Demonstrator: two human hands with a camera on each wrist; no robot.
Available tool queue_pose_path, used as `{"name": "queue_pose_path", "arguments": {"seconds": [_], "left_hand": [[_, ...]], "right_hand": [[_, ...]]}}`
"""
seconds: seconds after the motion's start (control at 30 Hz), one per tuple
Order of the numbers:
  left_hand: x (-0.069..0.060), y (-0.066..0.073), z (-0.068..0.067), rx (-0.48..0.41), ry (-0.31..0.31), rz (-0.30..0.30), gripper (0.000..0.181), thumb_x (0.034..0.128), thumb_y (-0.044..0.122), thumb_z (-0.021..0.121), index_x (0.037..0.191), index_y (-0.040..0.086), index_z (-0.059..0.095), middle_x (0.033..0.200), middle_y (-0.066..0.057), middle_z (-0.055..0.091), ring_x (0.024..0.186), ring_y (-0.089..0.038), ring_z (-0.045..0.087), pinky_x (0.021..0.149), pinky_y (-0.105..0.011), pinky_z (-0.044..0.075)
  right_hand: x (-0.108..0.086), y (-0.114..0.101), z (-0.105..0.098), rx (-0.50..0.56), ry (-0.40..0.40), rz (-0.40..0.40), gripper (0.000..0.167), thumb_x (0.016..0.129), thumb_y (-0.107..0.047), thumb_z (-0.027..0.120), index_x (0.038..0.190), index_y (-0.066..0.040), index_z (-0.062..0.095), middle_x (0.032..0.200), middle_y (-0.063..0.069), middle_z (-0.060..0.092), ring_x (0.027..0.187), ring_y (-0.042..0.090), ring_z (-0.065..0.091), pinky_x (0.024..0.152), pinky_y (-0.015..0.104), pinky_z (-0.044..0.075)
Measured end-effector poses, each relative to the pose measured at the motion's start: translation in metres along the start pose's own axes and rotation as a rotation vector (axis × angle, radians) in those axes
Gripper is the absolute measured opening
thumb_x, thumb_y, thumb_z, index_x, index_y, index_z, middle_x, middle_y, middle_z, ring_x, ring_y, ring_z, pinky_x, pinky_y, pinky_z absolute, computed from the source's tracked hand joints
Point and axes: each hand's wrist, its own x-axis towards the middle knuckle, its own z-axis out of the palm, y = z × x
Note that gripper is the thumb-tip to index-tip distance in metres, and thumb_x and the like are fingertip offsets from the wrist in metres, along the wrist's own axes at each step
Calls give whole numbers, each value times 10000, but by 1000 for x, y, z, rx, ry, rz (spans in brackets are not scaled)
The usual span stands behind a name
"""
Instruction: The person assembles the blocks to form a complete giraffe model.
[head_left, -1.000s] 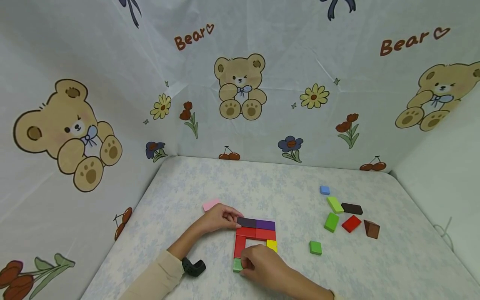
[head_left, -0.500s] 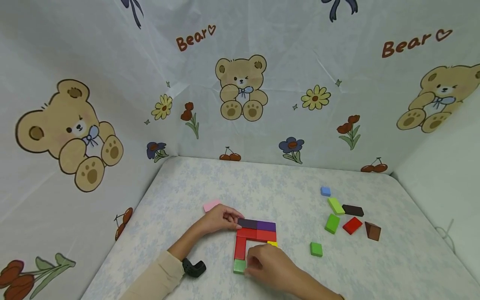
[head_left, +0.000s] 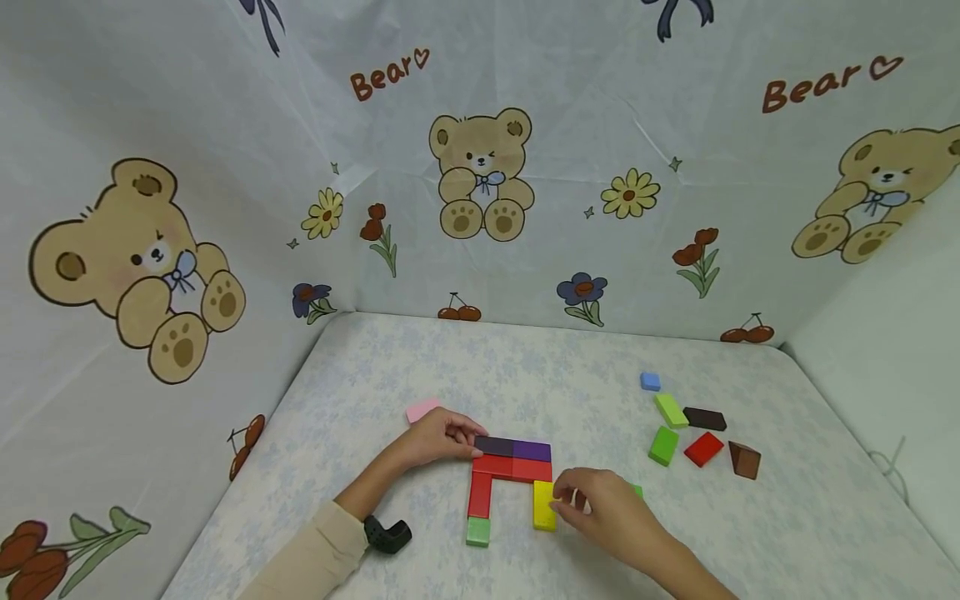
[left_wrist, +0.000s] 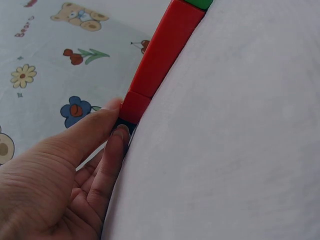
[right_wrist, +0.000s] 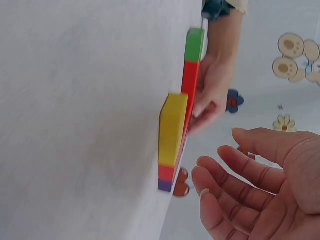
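Flat blocks lie joined on the table: a dark block [head_left: 493, 446] and a purple block [head_left: 532, 451] at the back, two red ones before them, a red block [head_left: 480, 495] and a green block [head_left: 477, 532] down the left, a yellow block [head_left: 544, 506] down the right. My left hand [head_left: 437, 436] pinches the dark block's left end; the left wrist view shows thumb and fingertip [left_wrist: 121, 131] on it. My right hand [head_left: 611, 512] is just right of the yellow block; the right wrist view shows its fingers loosely bent, apart from the yellow block [right_wrist: 171, 130].
A pink block [head_left: 422, 409] lies behind my left hand. At the right are a blue block [head_left: 650, 381], green blocks [head_left: 663, 446], a black one [head_left: 705, 418], a red one [head_left: 703, 448] and a brown wedge [head_left: 745, 460]. My right hand partly covers another green block [head_left: 638, 491].
My right hand has moved right, from beside the green block at the lower left to the yellow block's right side, uncovering the yellow block. My left hand stays in place.
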Motion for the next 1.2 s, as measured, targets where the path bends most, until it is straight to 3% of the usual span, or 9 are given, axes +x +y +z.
{"name": "queue_pose_path", "arguments": {"seconds": [0.13, 0.4, 0.63, 0.97, 1.2], "left_hand": [[0, 1, 0, 6, 0, -5, 289, 869, 158, 829, 1148, 105, 774, 857, -12, 725, 769, -127, 675, 721, -272, 554], [0, 1, 0, 6, 4, -12, 282, 865, 165, 834, 1140, 138, 780, 856, 3, 723, 771, -132, 674, 719, -277, 553], [1, 1, 0, 13, 9, -9, 280, 865, 169, 835, 1138, 138, 779, 848, 12, 722, 763, -124, 673, 715, -275, 552], [-2, 2, 1, 15, 10, -13, 287, 870, 145, 826, 1148, 100, 773, 858, -12, 722, 764, -118, 669, 712, -263, 548], [-1, 3, 1, 12, 6, -8, 293, 867, 162, 831, 1148, 103, 774, 855, 9, 720, 770, -119, 674, 723, -277, 556]], "right_hand": [[-9, 17, -9, -30, 72, 74, 144, 847, -174, 834, 941, -189, 727, 835, -151, 650, 682, 18, 524, 587, 207, 472], [-23, 47, -22, -30, 138, 218, 274, 796, -212, 880, 1030, -171, 743, 910, -92, 674, 695, 46, 536, 598, 216, 477], [-38, 71, -30, -49, 182, 224, 316, 789, -214, 882, 1060, -145, 735, 966, -62, 682, 701, 38, 560, 565, 228, 456], [-37, 92, -30, -40, 85, 321, 395, 782, -195, 883, 1138, -113, 733, 940, -53, 660, 711, 102, 558, 558, 257, 451], [-32, 100, -29, -55, 43, 329, 363, 767, -172, 892, 1096, -129, 745, 861, -79, 645, 718, 104, 552, 600, 265, 464]]}}
